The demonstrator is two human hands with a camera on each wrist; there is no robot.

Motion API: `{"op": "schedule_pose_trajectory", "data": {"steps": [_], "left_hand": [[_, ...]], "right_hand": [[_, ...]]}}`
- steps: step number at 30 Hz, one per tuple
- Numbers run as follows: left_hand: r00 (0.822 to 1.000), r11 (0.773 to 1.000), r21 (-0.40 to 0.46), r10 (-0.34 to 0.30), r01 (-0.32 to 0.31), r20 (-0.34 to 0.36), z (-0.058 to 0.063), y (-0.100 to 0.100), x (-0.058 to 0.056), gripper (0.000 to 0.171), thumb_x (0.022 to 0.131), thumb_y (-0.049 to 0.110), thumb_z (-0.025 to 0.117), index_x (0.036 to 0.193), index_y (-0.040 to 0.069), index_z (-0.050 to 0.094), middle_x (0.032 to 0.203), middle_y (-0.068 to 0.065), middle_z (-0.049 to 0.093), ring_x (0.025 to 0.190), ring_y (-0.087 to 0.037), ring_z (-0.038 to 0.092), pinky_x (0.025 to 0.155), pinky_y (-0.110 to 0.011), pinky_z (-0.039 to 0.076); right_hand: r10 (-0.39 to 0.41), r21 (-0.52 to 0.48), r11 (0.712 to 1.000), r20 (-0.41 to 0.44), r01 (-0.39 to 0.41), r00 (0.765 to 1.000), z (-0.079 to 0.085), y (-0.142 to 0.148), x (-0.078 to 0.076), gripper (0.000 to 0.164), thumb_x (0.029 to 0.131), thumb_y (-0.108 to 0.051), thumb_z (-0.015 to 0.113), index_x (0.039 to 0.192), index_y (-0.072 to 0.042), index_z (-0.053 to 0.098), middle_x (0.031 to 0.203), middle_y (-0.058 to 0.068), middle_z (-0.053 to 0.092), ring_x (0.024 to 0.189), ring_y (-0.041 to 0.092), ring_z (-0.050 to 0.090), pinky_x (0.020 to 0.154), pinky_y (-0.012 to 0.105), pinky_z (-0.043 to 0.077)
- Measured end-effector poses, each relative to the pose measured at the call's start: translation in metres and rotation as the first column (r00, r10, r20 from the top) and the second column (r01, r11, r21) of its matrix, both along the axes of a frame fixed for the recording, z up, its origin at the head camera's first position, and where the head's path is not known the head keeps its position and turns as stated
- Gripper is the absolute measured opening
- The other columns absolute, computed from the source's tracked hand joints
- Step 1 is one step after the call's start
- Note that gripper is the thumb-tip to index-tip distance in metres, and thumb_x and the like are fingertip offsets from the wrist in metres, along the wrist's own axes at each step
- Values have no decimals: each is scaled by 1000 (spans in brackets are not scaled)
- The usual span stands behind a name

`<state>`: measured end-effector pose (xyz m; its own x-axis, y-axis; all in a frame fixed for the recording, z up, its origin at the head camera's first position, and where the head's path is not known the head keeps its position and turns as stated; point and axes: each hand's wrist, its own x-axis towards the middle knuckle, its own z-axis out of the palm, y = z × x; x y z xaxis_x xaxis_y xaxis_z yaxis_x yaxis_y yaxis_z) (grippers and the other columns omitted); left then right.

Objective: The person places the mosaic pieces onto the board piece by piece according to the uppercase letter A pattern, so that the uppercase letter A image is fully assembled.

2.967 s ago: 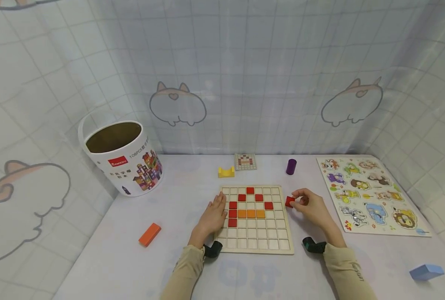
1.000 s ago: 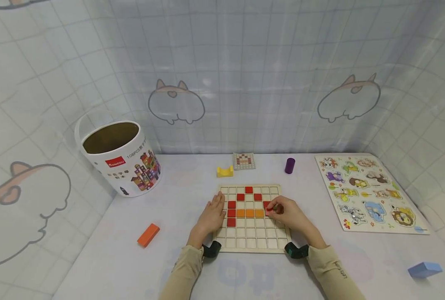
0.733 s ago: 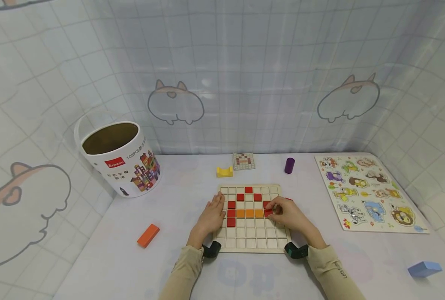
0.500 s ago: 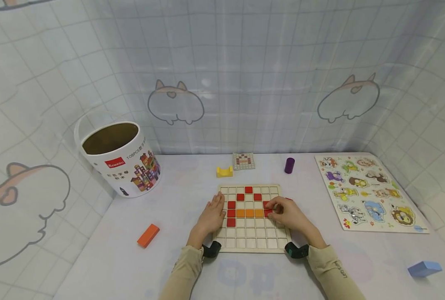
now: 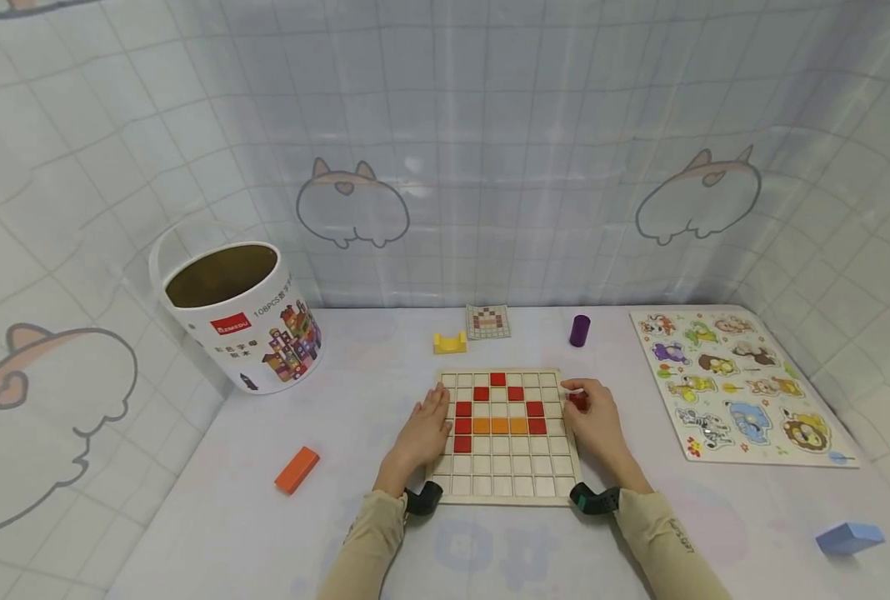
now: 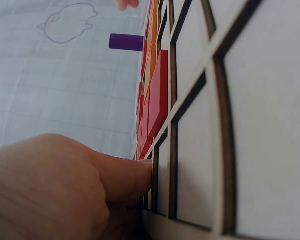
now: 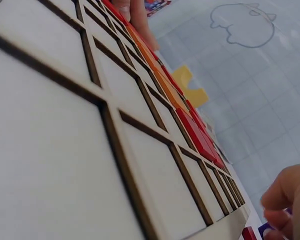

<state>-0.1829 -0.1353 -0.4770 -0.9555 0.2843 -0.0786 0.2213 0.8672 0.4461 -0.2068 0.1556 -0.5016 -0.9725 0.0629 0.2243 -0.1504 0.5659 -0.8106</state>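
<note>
A wooden grid board (image 5: 518, 489) lies in front of me, with several red tiles (image 5: 497, 379) and a row of three orange tiles (image 5: 500, 426) in its squares. My left hand (image 5: 422, 429) rests on the board's left edge, fingers straight, in the head view. Off the board's right edge, my right hand (image 5: 595, 421) is over a loose red tile (image 5: 578, 401), which shows between thumb and index finger, their tips apart. In the right wrist view, part of this loose tile (image 7: 249, 233) shows low beside the right-hand fingers (image 7: 282, 192).
Behind the board are a pattern card (image 5: 488, 322), a yellow bridge-shaped block (image 5: 450, 342) and a purple cylinder (image 5: 579, 331). A white bucket (image 5: 257, 350) and an orange block (image 5: 297, 471) are left. An animal puzzle board (image 5: 722, 396) and a blue block (image 5: 850, 539) are right.
My right hand carried a red tile leftward onto the board and let go of it beside the orange row. It has since moved right, to the loose red tile. The left hand stayed put.
</note>
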Motion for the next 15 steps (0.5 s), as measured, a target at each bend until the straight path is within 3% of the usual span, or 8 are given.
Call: {"op": "schedule_pose_trajectory", "data": {"steps": [4,8,15], "left_hand": [[1000,1000,-12,0,0,-1,-1,0,-1,57,102,14,43,151,-6,22,161,-21,14,149,-38,16,121,-55,17],[1000,1000,-9,-1,1,-6,-1,0,-1,57,102,14,43,151,-6,23,161,-22,16,149,-39,18,120,-55,18],[1000,1000,-23,5,-5,-1,-1,0,0,56,103,16,42,151,-5,23,161,-20,15,149,-36,17,121,-53,17]], "right_hand": [[-15,44,999,-7,16,1000,-2,2,-3,37,81,-1,57,117,-2,63,117,20,60,99,30,47,81,37,39],[-17,80,997,-37,20,999,-4,6,-4,40,77,0,58,116,-1,64,117,21,61,100,34,48,82,41,39],[16,138,990,60,-24,998,-7,20,-7,42,81,-5,59,122,-1,59,123,21,59,114,35,45,98,50,38]]}}
